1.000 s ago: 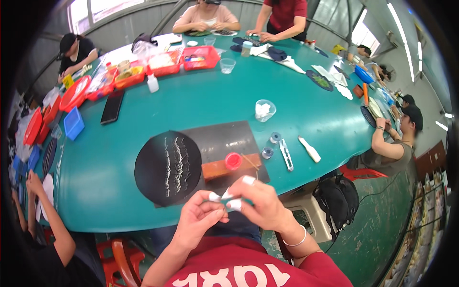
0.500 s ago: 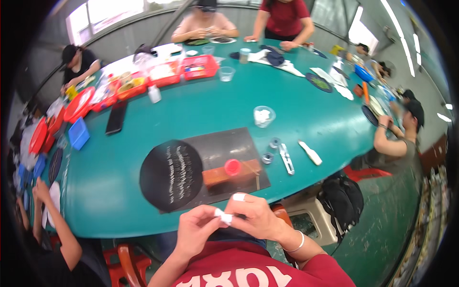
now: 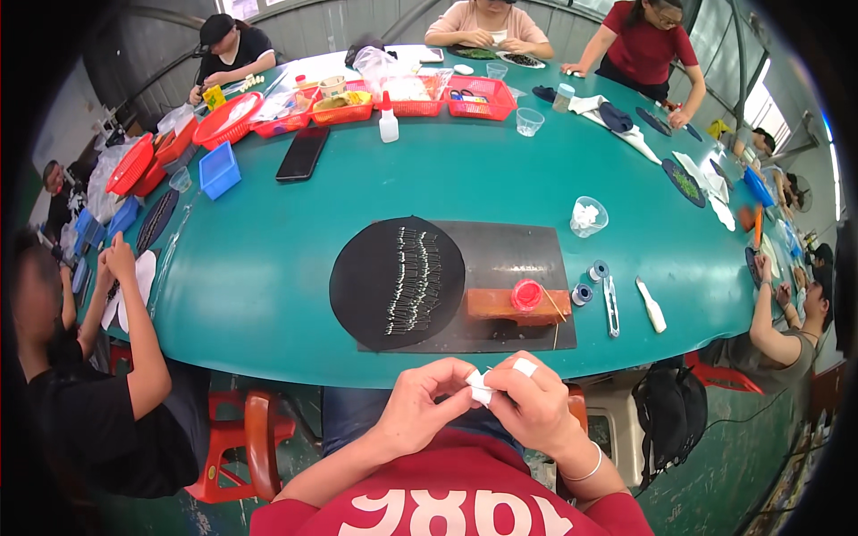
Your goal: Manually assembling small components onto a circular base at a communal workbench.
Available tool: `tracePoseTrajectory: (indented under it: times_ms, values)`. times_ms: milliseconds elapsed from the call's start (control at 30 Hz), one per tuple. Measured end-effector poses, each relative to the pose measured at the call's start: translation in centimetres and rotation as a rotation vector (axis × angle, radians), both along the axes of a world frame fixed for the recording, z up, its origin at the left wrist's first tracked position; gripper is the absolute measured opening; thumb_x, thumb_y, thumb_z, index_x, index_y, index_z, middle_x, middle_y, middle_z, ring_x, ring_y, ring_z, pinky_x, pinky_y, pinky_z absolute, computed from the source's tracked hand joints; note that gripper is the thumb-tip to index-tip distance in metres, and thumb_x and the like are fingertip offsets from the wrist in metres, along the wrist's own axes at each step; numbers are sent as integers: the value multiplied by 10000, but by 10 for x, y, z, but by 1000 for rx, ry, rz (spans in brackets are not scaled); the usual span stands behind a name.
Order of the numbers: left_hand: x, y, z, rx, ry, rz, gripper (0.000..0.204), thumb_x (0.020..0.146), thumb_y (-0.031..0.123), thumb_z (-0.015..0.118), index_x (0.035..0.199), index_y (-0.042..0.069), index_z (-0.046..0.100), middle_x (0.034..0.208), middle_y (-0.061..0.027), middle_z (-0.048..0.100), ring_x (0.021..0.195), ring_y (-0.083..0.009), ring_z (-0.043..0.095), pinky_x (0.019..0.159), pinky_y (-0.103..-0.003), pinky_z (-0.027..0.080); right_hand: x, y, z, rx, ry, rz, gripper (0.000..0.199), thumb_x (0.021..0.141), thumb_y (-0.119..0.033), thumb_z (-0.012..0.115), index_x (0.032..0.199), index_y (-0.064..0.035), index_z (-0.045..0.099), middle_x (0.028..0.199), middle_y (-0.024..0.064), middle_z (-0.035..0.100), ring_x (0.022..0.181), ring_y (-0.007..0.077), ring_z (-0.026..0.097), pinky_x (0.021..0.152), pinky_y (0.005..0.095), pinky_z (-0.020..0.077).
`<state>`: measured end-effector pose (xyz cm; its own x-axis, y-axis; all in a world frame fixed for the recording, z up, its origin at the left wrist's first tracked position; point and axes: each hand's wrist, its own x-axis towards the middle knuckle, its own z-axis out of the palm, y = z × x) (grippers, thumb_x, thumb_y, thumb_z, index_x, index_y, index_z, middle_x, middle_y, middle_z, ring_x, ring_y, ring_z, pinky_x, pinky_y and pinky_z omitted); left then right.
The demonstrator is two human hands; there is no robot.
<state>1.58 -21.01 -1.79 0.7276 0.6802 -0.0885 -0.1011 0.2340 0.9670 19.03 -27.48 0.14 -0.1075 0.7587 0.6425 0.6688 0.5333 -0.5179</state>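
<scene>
Close to my body, below the table's near edge, both hands meet at the fingertips. My left hand point(image 3: 420, 409) pinches a small white piece point(image 3: 480, 388), which looks like tape or tissue. From the other side, my right hand point(image 3: 534, 406) grips the same piece between thumb and fingers. One right-hand finger has a white wrap point(image 3: 525, 366) around it. Ahead lies a round black pad point(image 3: 366, 281) with rows of small metallic pieces on it, partly over a dark board point(image 3: 509, 250). A wooden block point(image 3: 492, 305) bearing an open red pot point(image 3: 527, 295) rests on that board.
Right of the board are two small spools point(image 3: 582, 294), thread snips point(image 3: 611, 306), a white-handled tool point(image 3: 651, 305) and a clear cup of white bits point(image 3: 588, 217). Farther off sit a phone point(image 3: 303, 154), a glue bottle point(image 3: 388, 122) and red baskets point(image 3: 483, 98). Several people work around the green table point(image 3: 268, 259).
The view has swung left, so the table and my hands appear farther right. My fingertips still hold the white piece, its shape slightly altered.
</scene>
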Motion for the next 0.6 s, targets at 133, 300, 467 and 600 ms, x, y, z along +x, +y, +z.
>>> tracePoseTrajectory:
  times_ms: [133, 300, 467, 600]
  values:
    - [-2, 28, 18, 543, 134, 103, 83, 849, -40, 648, 918, 1, 626, 960, -59, 637, 883, -118, 622, 786, -249, 506, 4, -2, 3, 21, 123, 2, 363, 672, 36, 788, 990, -2, 616, 738, 82, 590, 617, 242, 573, 545, 334, 467]
    - [-5, 112, 32, 1203, 433, 342, 134, 769, -2, 707, 855, 8, 604, 1005, -105, 574, 982, -276, 555, 835, -359, 470, 10, -3, -8, -11, 162, -16, 281, 720, 90, 721, 956, 2, 597, 745, 105, 613, 634, 230, 573, 578, 317, 470]
    - [1, 164, 18, 1255, 575, 319, 142, 780, 1, 719, 877, 19, 616, 1004, -63, 577, 972, -260, 546, 830, -365, 468, 12, 1, -10, -21, 177, 35, 288, 709, 56, 767, 954, 18, 620, 746, 113, 636, 648, 266, 624, 555, 334, 503]
    - [5, 175, 9, 1215, 590, 280, 129, 787, 9, 721, 871, 23, 625, 1010, -55, 576, 979, -250, 543, 833, -359, 468, 15, 2, -14, -59, 204, 49, 276, 708, 85, 733, 946, 17, 612, 736, 111, 634, 629, 253, 604, 574, 332, 499]
